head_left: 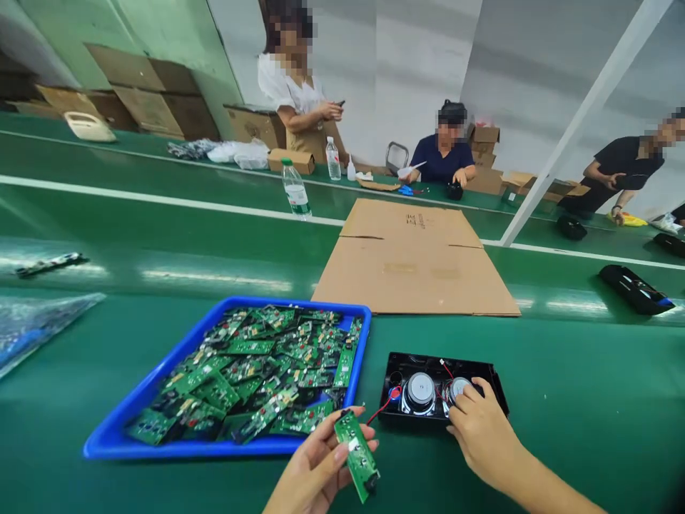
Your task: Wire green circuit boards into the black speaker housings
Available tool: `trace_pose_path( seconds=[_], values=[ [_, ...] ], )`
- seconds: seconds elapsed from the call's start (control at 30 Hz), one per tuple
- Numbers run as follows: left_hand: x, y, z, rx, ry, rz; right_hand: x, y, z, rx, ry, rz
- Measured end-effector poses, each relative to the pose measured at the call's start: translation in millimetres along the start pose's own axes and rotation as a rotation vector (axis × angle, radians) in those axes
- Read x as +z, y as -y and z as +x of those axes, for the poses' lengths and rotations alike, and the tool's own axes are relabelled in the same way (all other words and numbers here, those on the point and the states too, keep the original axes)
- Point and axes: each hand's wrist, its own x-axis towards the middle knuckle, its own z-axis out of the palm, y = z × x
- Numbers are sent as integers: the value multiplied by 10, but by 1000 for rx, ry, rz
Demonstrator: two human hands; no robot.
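My left hand (320,457) pinches a green circuit board (355,451), held tilted in front of the blue tray. From near the board a red wire (381,408) runs to the black speaker housing (393,415), which lies open side up on the green table. Inside it are two round silver speaker drivers, the left driver (420,390) in full view and the right driver (454,389) partly covered. Curled fingers of my right hand (481,421) grip at that right driver and the front edge of the housing. A small white plug (442,362) stands out at the housing's back.
The blue tray (364,357) at the left is piled with several circuit boards. A flattened cardboard sheet (417,275) lies behind the housing. Beyond are a water bottle (295,189), another black housing (634,289) and three people. A plastic bag (37,325) lies far left.
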Motion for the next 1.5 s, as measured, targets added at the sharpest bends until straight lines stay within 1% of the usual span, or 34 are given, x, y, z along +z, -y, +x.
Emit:
trace_pose_path(
  seconds=[0.1, 0.17, 0.23, 0.27, 0.33, 0.4, 0.47, 0.53, 0.63, 0.73, 0.9, 0.97, 1.03, 1.13, 1.2, 1.27, 1.33, 1.43, 1.5],
  values=[
    [-92, 10, -66, -4, -91, -46, 13, 107, -130, 33, -38, 5],
    [-145, 19, -80, -7, -155, -77, -41, 150, -105, 54, -60, -9],
    [-192, 33, -84, -18, -209, -95, -124, 228, -6, 55, -128, 11],
    [-211, 42, -84, -17, -228, -103, -159, 286, 62, 17, -170, 44],
    [-241, 63, -87, 3, -248, -116, -186, 437, 209, -144, -245, 126],
    [-263, 85, -89, 30, -241, -124, -143, 596, 342, -359, -280, 169],
    [-285, 101, -91, 55, -234, -126, -56, 718, 442, -494, -294, 168],
    [-310, 107, -93, 74, -242, -127, 22, 780, 507, -569, -306, 174],
    [-346, 100, -104, 85, -251, -122, 51, 778, 558, -617, -314, 258],
    [-349, 95, -116, 105, -201, -87, 4, 749, 578, -573, -310, 415],
    [-262, 181, -76, 190, -20, -33, -43, 772, 595, -347, -265, 644],
    [-209, 241, -49, 223, 13, 2, -51, 790, 599, -293, -251, 684],
    [-159, 286, -36, 244, -23, 87, -62, 801, 601, -271, -240, 697],
    [-109, 312, -43, 287, -104, 215, -74, 810, 600, -225, -257, 710],
    [-97, 311, -53, 289, -87, 207, -73, 814, 598, -202, -282, 724],
    [-99, 307, -57, 255, -60, 140, -69, 814, 598, -203, -299, 731],
    [-108, 296, -56, 225, -57, 99, -71, 804, 600, -222, -316, 732],
    [-128, 260, -49, 225, -75, 213, -94, 767, 599, -253, -337, 713],
    [-136, 226, -48, 236, -66, 289, -117, 741, 592, -246, -341, 706]
  ],
)
